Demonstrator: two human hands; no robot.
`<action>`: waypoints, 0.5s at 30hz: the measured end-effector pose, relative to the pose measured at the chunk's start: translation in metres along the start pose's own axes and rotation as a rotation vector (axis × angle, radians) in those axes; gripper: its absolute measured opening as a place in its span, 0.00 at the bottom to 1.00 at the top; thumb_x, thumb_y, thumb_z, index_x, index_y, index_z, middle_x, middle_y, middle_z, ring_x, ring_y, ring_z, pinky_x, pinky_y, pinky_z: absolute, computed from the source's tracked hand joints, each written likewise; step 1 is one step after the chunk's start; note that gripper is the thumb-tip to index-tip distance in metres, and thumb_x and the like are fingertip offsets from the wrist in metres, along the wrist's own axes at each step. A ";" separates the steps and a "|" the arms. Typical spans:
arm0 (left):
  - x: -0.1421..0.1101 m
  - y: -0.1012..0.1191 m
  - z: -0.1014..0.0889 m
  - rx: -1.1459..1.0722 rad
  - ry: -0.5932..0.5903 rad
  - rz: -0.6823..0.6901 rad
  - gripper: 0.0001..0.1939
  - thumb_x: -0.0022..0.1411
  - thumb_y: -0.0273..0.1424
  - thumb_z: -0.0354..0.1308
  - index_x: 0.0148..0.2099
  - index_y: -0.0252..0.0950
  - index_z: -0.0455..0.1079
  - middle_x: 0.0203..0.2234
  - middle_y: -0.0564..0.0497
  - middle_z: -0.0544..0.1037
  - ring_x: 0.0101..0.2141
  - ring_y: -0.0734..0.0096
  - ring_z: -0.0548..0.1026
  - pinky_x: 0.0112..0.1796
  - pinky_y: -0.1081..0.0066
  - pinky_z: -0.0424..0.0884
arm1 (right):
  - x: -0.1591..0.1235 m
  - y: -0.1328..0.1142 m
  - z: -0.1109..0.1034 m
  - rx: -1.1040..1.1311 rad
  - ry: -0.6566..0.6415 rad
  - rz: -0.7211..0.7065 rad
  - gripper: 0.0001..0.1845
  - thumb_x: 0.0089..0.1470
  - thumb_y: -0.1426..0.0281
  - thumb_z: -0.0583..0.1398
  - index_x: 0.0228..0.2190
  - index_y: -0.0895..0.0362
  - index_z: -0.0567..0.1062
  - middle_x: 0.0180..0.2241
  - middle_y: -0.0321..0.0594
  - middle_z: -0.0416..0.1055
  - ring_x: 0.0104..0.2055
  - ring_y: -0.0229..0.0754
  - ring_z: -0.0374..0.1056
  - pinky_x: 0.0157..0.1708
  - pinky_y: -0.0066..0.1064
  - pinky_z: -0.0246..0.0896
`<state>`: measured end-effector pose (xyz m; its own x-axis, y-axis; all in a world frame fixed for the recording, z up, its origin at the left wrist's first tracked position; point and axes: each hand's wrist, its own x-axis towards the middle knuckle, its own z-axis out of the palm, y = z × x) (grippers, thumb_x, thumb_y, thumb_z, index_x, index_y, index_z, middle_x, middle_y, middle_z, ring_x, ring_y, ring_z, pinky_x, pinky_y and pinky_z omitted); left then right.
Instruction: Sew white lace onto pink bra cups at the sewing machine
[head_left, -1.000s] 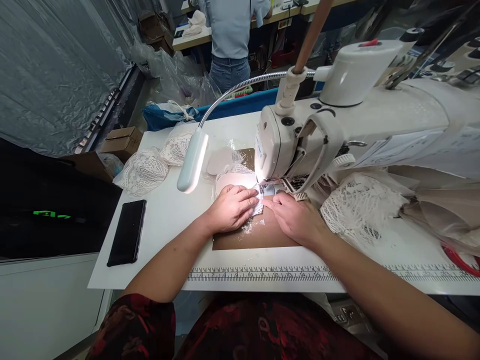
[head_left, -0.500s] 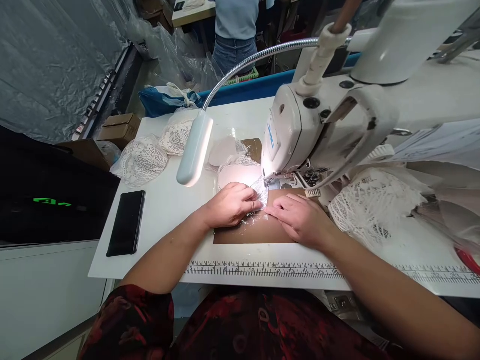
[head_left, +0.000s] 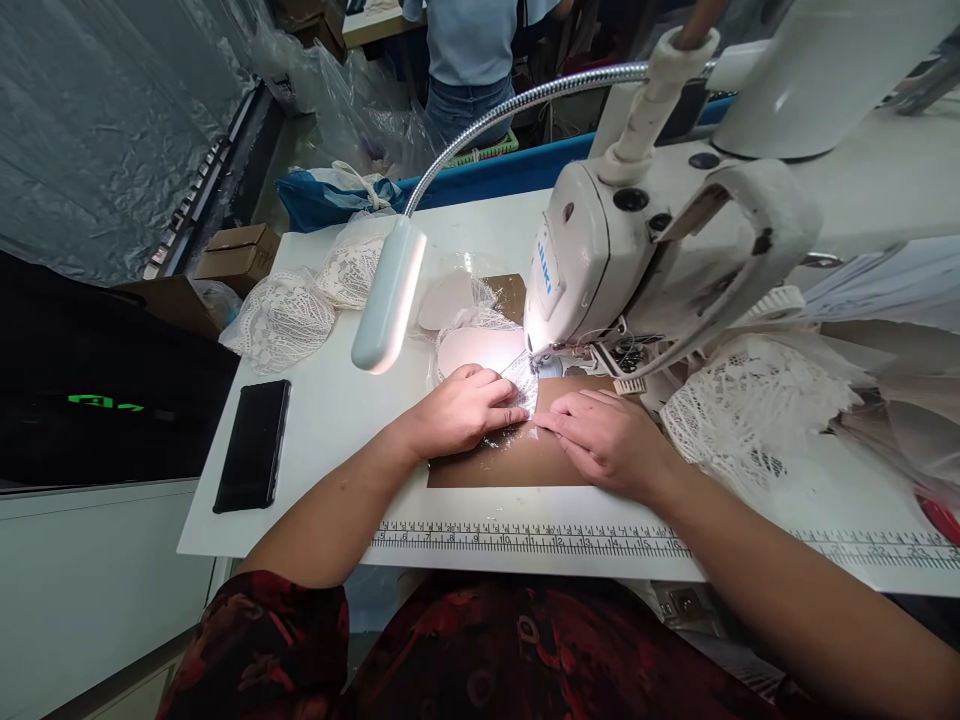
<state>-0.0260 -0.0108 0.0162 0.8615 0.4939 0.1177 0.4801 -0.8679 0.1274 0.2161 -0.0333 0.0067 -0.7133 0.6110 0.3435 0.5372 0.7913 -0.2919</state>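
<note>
At the far left, a cardboard box point(head_left: 236, 262) stood beyond the bench point(head_left: 334, 405), and a black smartphone point(head_left: 253, 445) lay flat near the bench's left end. Behind the phone rested two white lace cups, the nearer one point(head_left: 289, 325) touching the farther one point(head_left: 351, 272). Next came the lit head of a gooseneck lamp point(head_left: 386, 300). The left hand point(head_left: 463, 410) rested palm down, its fingers bent and close together on the lace, the thumb reaching toward the right; whether they gripped it or only pressed, I could not tell. Just behind that hand lay a pale pink pad point(head_left: 480, 348) edged with lace. The white lace piece point(head_left: 526, 385) being worked lay over a brown sheet point(head_left: 499, 465), its far end at the needle area of a JUKI sewing machine point(head_left: 574, 250). A ruler strip point(head_left: 525, 540) ran along the bench's front edge. The right hand point(head_left: 607, 440) had its index finger stretched to the lace's near edge, close by the left thumb, with the other fingers curled; whether they pinched anything could not be told. Farther right lay a heap of white lace point(head_left: 731, 410) and, at the edge, a red handle point(head_left: 937, 518).
</note>
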 end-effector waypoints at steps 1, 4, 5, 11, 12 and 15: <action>0.000 0.000 0.000 0.010 -0.002 0.002 0.18 0.68 0.28 0.45 0.54 0.44 0.69 0.40 0.48 0.73 0.37 0.66 0.66 0.42 0.64 0.59 | 0.000 0.000 0.000 0.009 0.029 0.008 0.16 0.54 0.78 0.54 0.40 0.58 0.77 0.32 0.40 0.73 0.32 0.39 0.65 0.33 0.30 0.57; 0.000 0.000 0.000 0.021 0.014 0.014 0.18 0.67 0.27 0.47 0.54 0.43 0.70 0.40 0.48 0.73 0.37 0.65 0.65 0.42 0.64 0.60 | -0.001 0.000 0.001 0.016 0.079 0.025 0.15 0.54 0.78 0.54 0.40 0.58 0.77 0.32 0.40 0.74 0.32 0.39 0.66 0.33 0.30 0.58; 0.000 -0.001 0.000 0.018 0.021 0.019 0.18 0.67 0.27 0.47 0.54 0.43 0.70 0.40 0.48 0.73 0.37 0.65 0.65 0.42 0.64 0.60 | -0.001 -0.001 0.001 0.011 0.078 0.028 0.15 0.54 0.78 0.54 0.40 0.58 0.77 0.32 0.40 0.74 0.32 0.39 0.66 0.32 0.30 0.58; -0.001 0.000 0.000 0.000 0.029 0.007 0.17 0.66 0.27 0.48 0.54 0.44 0.70 0.43 0.47 0.74 0.39 0.64 0.67 0.42 0.64 0.61 | 0.000 -0.002 0.002 -0.074 -0.043 0.025 0.18 0.53 0.79 0.53 0.42 0.57 0.77 0.31 0.41 0.72 0.33 0.40 0.63 0.33 0.31 0.55; -0.001 0.001 0.000 -0.012 0.038 0.004 0.17 0.66 0.28 0.48 0.53 0.43 0.70 0.46 0.47 0.74 0.41 0.64 0.67 0.43 0.64 0.61 | 0.000 -0.003 0.001 -0.085 -0.059 0.032 0.18 0.52 0.80 0.53 0.42 0.57 0.77 0.31 0.41 0.71 0.33 0.40 0.63 0.33 0.31 0.55; 0.003 0.004 0.000 -0.044 0.064 -0.040 0.17 0.67 0.30 0.46 0.54 0.38 0.69 0.53 0.45 0.71 0.44 0.63 0.67 0.44 0.64 0.63 | 0.002 -0.004 0.001 -0.104 -0.083 0.041 0.17 0.53 0.79 0.53 0.39 0.57 0.77 0.30 0.41 0.71 0.33 0.41 0.61 0.34 0.32 0.53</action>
<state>-0.0212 -0.0128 0.0176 0.8286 0.5320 0.1745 0.5051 -0.8447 0.1768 0.2124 -0.0355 0.0077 -0.7224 0.6419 0.2569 0.6072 0.7667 -0.2083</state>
